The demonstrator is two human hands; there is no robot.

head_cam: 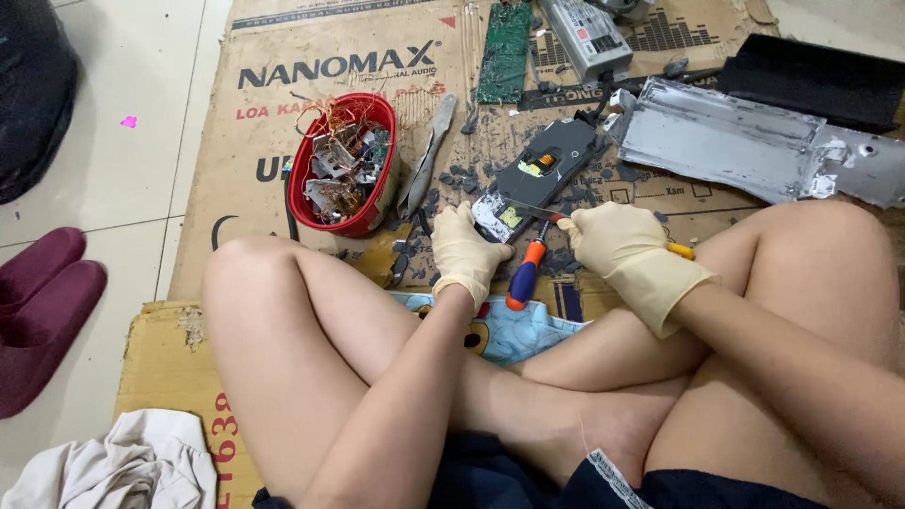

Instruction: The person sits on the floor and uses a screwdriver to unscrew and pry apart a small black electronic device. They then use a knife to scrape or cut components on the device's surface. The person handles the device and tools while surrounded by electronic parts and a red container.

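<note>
Crossed bare legs [396, 377] fill the foreground on cardboard [226, 188]. Left hand [464, 250], gloved, grips the near end of a dark circuit module [539, 174]. Right hand [617, 240] is clamped on a knife [533, 212], blade against the module. Screwdriver [523, 273] lies between the hands; red basket [341, 162] of scrap stands just left.

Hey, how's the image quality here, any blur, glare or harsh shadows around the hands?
Head view: even, soft indoor light, only faint shadows; both gloved hands, left hand and right hand, look sharp, as does the dark module; mild sheen on the grey metal panel; slight wide-angle stretch at the edges.
</note>
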